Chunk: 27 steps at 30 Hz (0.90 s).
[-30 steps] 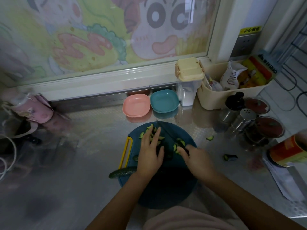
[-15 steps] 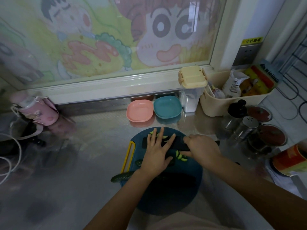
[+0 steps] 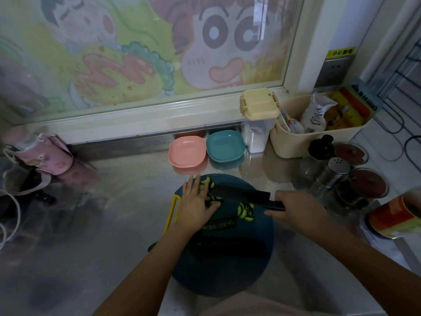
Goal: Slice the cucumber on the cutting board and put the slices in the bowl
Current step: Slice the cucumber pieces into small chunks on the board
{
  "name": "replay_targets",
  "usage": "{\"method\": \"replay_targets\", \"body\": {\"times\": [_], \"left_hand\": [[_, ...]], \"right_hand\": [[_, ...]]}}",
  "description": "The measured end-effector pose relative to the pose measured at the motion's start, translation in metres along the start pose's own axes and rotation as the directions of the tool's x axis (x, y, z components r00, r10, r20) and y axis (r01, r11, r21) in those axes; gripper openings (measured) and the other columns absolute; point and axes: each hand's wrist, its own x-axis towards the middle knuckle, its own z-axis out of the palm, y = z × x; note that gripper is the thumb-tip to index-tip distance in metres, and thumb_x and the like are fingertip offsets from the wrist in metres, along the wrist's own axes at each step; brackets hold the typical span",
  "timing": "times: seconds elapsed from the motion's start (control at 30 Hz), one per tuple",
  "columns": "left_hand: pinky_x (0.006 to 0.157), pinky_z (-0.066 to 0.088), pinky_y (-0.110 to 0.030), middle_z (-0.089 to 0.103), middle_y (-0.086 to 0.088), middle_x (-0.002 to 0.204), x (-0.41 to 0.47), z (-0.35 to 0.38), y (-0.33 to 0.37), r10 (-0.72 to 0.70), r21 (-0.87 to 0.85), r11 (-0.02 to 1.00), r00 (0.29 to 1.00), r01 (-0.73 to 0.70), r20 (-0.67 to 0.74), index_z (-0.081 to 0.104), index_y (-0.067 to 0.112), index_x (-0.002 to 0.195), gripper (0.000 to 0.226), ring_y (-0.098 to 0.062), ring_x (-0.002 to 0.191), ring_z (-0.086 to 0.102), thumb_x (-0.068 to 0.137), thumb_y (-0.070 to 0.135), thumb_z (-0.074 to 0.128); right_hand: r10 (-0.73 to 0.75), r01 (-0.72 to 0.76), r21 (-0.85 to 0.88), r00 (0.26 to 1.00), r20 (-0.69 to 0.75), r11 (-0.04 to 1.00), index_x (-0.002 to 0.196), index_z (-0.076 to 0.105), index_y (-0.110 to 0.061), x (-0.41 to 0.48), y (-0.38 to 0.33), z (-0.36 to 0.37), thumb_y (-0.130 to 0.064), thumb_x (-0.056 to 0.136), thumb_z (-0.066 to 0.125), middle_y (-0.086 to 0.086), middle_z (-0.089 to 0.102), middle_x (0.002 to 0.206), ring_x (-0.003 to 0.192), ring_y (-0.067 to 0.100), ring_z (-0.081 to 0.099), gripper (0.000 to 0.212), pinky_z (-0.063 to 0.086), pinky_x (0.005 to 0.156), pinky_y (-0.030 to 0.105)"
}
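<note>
Steel counter [image 3: 109, 215], dully shiny; stood over a round dark-teal cutting board [image 3: 227, 274] on it, with a yellow handle [image 3: 172, 213] at the board's left edge. Laid the left hand [image 3: 196, 206] palm down on the board's far left part, fingers straight and close together, gripping nothing. Touched a scatter of pale green cucumber slices [image 3: 208, 183] with the fingertips.

Gripped a dark knife [image 3: 239, 193] in the right hand [image 3: 298, 208], fingers curled round the handle. Held the blade crosswise over the board's far half, tip toward the left hand's fingers. Could not tell whether the edge touched the board.

Had a second small heap of slices [image 3: 245, 212] just on the near side of the blade, about the board's middle. Had a dark-skinned cucumber piece [image 3: 221, 224] lying on the board just beside the left palm. Made out a longer dark shape across the board's near half, too dim to name.

Beyond the board, against the back ledge, set side by side: a pink bowl [image 3: 186, 151] and a teal bowl [image 3: 225, 144], the teal one on the right. Further right, a clear container [image 3: 258, 133] with a pale yellow lid, then a beige basket [image 3: 293, 144] stuffed with packets.
</note>
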Motion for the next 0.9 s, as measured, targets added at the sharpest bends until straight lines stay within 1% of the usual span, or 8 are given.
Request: {"method": "replay_targets", "body": {"times": [0.1,0.2,0.27,0.4,0.53,0.63,0.73,0.9], "left_hand": [[0.114,-0.007,-0.032,0.013,-0.01,0.156,0.001,-0.002,0.011,0.006,-0.105,0.994,1.0,-0.008,-0.017,0.024,0.014,0.148,0.074,-0.025,0.143,0.003,0.09,0.052,0.05],[0.118,0.012,-0.036,0.026,-0.008,0.151,0.002,0.0,0.037,0.185,-0.257,0.951,0.982,-0.175,0.018,0.035,0.016,0.143,0.071,-0.022,0.14,0.018,0.085,0.046,0.062],[0.114,0.023,-0.039,0.033,-0.008,0.147,0.006,0.007,0.055,0.357,-0.273,0.905,0.931,-0.326,0.075,0.042,0.018,0.14,0.067,-0.022,0.137,0.025,0.083,0.043,0.066],[0.113,0.019,-0.033,0.04,-0.007,0.142,0.017,0.025,0.075,0.514,-0.218,0.854,0.833,-0.473,0.204,0.049,0.02,0.133,0.052,-0.022,0.133,0.029,0.085,0.034,0.065],[0.108,0.03,-0.034,0.05,-0.005,0.127,0.032,0.025,0.068,0.52,-0.222,0.851,0.826,-0.477,0.219,0.062,0.017,0.113,0.025,-0.021,0.12,0.042,0.089,0.022,0.058],[0.096,0.035,-0.025,0.054,-0.004,0.117,0.045,0.014,0.048,0.466,-0.222,0.878,0.862,-0.424,0.198,0.065,0.013,0.101,0.015,-0.018,0.111,0.047,0.089,0.017,0.057],[0.088,0.038,-0.023,0.056,-0.003,0.11,0.053,0.002,0.025,0.379,-0.177,0.92,0.907,-0.349,0.184,0.066,0.011,0.096,0.013,-0.016,0.103,0.05,0.089,0.016,0.057],[0.091,0.04,-0.027,0.059,-0.004,0.115,0.055,-0.006,0.003,0.258,-0.119,0.964,0.949,-0.239,0.182,0.068,0.011,0.106,0.024,-0.017,0.106,0.051,0.095,0.024,0.05]], "right_hand": [[0.129,-0.128,0.137,0.992,0.006,0.982,0.073,0.048,-0.025,-0.002,0.014,0.0,-0.058,0.081,0.058,-0.007,0.053,0.069,0.066,0.011,0.053,0.035,0.031,0.051,0.021],[0.218,-0.213,0.272,0.976,0.012,0.938,0.068,0.05,-0.024,-0.003,0.02,-0.001,-0.052,0.081,0.061,-0.003,0.055,0.063,0.06,0.009,0.053,0.033,0.039,0.053,0.027],[0.255,-0.248,0.316,0.967,0.019,0.916,0.067,0.053,-0.022,-0.001,0.02,-0.002,-0.052,0.081,0.061,-0.001,0.055,0.062,0.059,0.01,0.054,0.034,0.04,0.054,0.028],[0.3,-0.285,0.389,0.954,0.024,0.876,0.062,0.05,-0.022,0.002,0.021,0.003,-0.049,0.082,0.062,-0.002,0.054,0.059,0.057,0.008,0.052,0.036,0.037,0.051,0.024],[0.319,-0.315,0.398,0.946,0.059,0.862,0.062,0.047,-0.023,0.0,0.023,0.007,-0.048,0.085,0.059,-0.003,0.051,0.06,0.056,0.009,0.05,0.036,0.034,0.049,0.024],[0.332,-0.338,0.385,0.939,0.084,0.859,0.062,0.046,-0.023,-0.001,0.024,0.009,-0.047,0.086,0.058,-0.003,0.05,0.059,0.055,0.009,0.049,0.037,0.032,0.048,0.023],[0.33,-0.339,0.364,0.94,0.088,0.868,0.061,0.046,-0.024,0.001,0.021,0.009,-0.048,0.087,0.056,-0.004,0.048,0.057,0.052,0.007,0.047,0.037,0.027,0.046,0.022],[0.331,-0.339,0.391,0.939,0.09,0.856,0.063,0.05,-0.021,0.001,0.017,0.013,-0.049,0.086,0.057,-0.003,0.052,0.057,0.053,0.008,0.051,0.037,0.028,0.045,0.02]]}}
